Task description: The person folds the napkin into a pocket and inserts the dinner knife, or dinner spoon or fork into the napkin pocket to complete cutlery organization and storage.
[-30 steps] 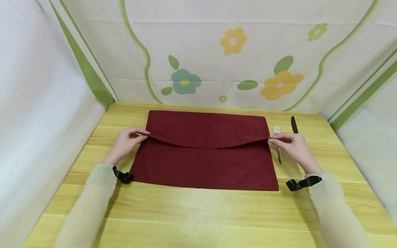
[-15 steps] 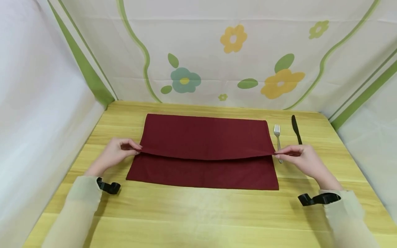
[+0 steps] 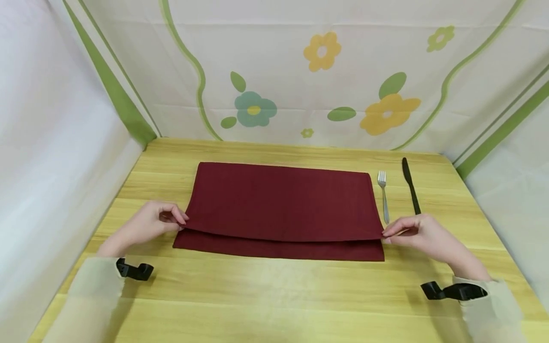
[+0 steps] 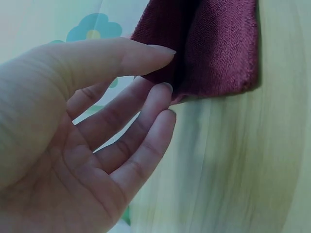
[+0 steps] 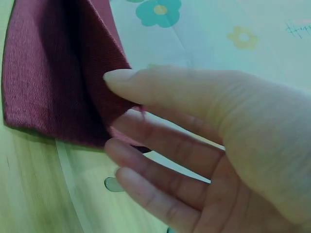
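A dark red cloth napkin lies on the wooden table, its upper layer folded over toward the near side. My left hand pinches the near left corner of that layer between thumb and fingers. At the opposite end, my right hand pinches the near right corner. Between the hands the layer's edge sags slightly, raised above the lower layer, of which a narrow strip shows. The left wrist view has the thumb against the cloth; in the right wrist view the thumb presses the corner likewise.
To the right of the napkin lies a silver fork, tines pointing away. A black knife lies farther right, partly behind the right hand. A white curtain with printed flowers borders the table at the back and sides.
Both hands have drawn the upper layer's edge toward the near side, lowering it over the bottom layer. The napkin's back edge has shifted nearer too. More of the knife and fork shows.
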The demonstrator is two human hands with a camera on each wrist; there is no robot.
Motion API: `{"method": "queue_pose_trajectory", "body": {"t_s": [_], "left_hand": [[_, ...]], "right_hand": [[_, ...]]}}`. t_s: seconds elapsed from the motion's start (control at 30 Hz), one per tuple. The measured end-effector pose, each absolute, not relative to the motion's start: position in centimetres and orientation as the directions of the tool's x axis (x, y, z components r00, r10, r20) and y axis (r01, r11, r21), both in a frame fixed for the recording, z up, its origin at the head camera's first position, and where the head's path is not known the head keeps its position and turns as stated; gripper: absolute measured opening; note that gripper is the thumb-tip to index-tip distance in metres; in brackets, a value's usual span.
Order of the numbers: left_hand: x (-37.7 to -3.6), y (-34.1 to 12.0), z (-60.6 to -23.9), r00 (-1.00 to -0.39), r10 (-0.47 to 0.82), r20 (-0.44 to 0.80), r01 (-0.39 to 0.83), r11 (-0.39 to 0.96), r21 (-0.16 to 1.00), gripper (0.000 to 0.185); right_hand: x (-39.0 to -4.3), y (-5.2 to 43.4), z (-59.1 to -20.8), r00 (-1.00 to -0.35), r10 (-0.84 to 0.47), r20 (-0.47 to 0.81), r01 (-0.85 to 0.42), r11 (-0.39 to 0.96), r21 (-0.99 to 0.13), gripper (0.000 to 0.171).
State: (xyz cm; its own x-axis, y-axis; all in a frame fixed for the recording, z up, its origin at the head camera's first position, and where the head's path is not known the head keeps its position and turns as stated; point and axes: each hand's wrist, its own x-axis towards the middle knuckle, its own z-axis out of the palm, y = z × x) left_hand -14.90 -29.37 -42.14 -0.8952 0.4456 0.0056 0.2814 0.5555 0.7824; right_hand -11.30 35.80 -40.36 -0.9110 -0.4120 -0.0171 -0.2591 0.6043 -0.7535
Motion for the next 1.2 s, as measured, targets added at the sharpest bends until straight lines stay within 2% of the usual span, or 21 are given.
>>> {"method": "queue_pose_trajectory", "body": {"t_s": [0.47,0.67,0.77,0.97,1.2], "left_hand": [[-12.7,-30.6,-41.3,-0.868,0.49,-0.084,0.242,0.563,0.79,0.02],[-11.8,-30.7,-41.2,-0.88,0.476,0.006,0.3,0.545,0.783,0.024],[-11.7,-30.7,-41.1,-0.865,0.502,0.002,0.313,0.537,0.784,0.024],[-11.7,-30.1,-41.6,-0.835,0.542,-0.096,0.284,0.574,0.768,0.015],[-11.5,-29.5,-41.8,-0.861,0.502,-0.077,0.279,0.595,0.754,0.019]], "right_hand": [[-9.3,35.1,-39.9,-0.863,-0.503,-0.048,-0.285,0.564,-0.775,0.015],[-8.7,34.9,-39.4,-0.887,-0.461,0.002,-0.308,0.589,-0.747,0.018],[-8.6,35.0,-39.6,-0.876,-0.482,0.015,-0.327,0.571,-0.753,0.021],[-8.8,34.6,-41.4,-0.836,-0.542,-0.081,-0.262,0.524,-0.81,0.012],[-8.7,34.4,-42.5,-0.847,-0.519,-0.119,-0.222,0.547,-0.807,0.011]]}}
